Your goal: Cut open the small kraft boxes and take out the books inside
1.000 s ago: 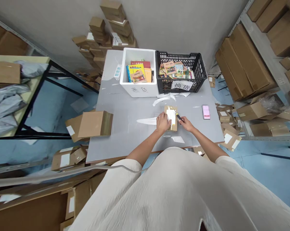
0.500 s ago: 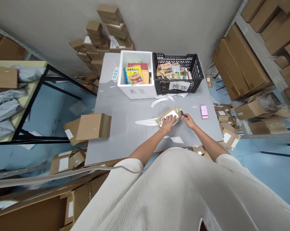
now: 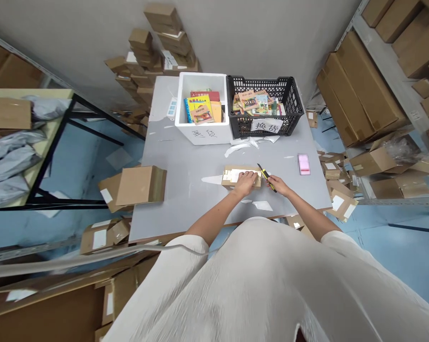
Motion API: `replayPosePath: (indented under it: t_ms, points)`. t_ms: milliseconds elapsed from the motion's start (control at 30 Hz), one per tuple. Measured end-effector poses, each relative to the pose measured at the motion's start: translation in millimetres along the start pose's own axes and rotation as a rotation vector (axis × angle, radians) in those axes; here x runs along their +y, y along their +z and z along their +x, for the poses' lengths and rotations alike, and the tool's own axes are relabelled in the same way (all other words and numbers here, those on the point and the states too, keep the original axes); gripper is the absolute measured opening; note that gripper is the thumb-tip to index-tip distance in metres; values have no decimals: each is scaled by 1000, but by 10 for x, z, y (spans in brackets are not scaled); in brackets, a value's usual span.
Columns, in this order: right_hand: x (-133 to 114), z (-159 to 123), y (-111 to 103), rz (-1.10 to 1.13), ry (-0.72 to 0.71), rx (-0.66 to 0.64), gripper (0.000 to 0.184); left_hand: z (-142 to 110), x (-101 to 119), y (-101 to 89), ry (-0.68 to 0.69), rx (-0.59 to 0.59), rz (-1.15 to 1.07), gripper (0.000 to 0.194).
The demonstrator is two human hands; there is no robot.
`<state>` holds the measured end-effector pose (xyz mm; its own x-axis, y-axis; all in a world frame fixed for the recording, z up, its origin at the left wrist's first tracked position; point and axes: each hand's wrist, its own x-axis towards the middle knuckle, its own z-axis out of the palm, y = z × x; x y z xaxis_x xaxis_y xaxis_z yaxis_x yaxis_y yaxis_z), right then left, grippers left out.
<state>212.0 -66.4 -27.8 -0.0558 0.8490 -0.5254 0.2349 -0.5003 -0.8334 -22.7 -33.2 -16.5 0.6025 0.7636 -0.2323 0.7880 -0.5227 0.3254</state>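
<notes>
On the grey table (image 3: 185, 166) lies a small cardboard box (image 3: 227, 178) with a white label and shiny clear tape on top. My left hand (image 3: 246, 183) grips it from above near its right end, fingers bent over the top and hiding part of the label. Just right of the box, my right hand (image 3: 278, 185) is closed around a yellow-and-black utility knife (image 3: 266, 175). The knife's tip points up and left, above the box's right end; whether the blade touches the box I cannot tell.
Behind the box stand a white foam bin (image 3: 203, 135) and a black plastic crate (image 3: 294, 107), both holding books. Torn white paper (image 3: 262, 205) lies nearby. A phone (image 3: 303, 164) rests at the right. A larger carton (image 3: 139, 185) sits at the left edge.
The small box has turned from a slant to lie nearly square with the table, shifting slightly left. The knife has tilted, and more of its handle shows. My left hand stays on the box.
</notes>
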Motion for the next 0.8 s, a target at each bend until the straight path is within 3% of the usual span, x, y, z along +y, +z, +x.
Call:
replayPosePath:
  t_ms: [167, 333, 533, 700, 800]
  points:
    - [1, -81, -401, -187, -52, 30, 40, 40, 18, 3, -16, -12, 28, 59]
    - [13, -158, -650, -343, -171, -59, 41, 46, 19, 50, 8, 14, 40, 54]
    - [-67, -42, -656, -686, -241, -64, 34, 18, -7, 126, 14, 68, -2, 57]
    - [-263, 101, -597, -1078, -269, -86, 43, 27, -34, 178, 33, 99, -13, 57]
    - [-381, 201, -540, -1194, -304, -95, 44, 32, -50, 209, 41, 117, -22, 56]
